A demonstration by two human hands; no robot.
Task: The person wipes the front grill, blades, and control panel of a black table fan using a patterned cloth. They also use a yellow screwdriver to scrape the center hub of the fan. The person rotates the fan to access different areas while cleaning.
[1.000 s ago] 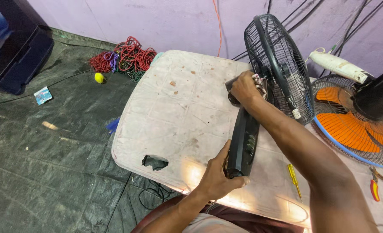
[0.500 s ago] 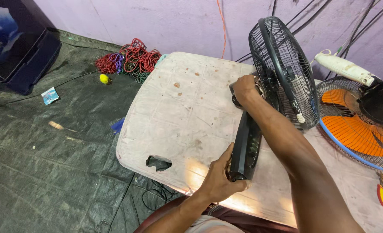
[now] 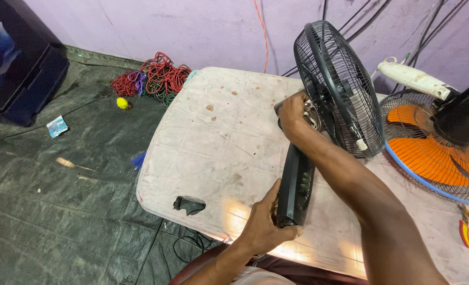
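Taking the black fan (image 3: pixel 327 89) as the landmark, a dark cabinet (image 3: pixel 12 63) stands far to its left on the floor, and a heap of red and green wires (image 3: pixel 152 79) lies on the floor nearer, just off the far left corner of the white surface (image 3: pixel 213 153), which has a broken hole near its front edge. The fan lies on that surface with its cage upright at the far end and its long black body (image 3: pixel 297 184) running back toward the person. The left hand (image 3: pixel 263 224) wraps the near end of that body, its grip closed around it and steadying it. The right hand (image 3: pixel 293 113) sits at the neck, just behind the cage, its grip closed on the joint there, where pale wiring shows. Judging from this, the fan is partly opened at the neck, the cage is still on, and the work there looks unfinished. To the right of the black fan lie an orange-bladed fan (image 3: pixel 435 155) and red pliers (image 3: pixel 464 232).
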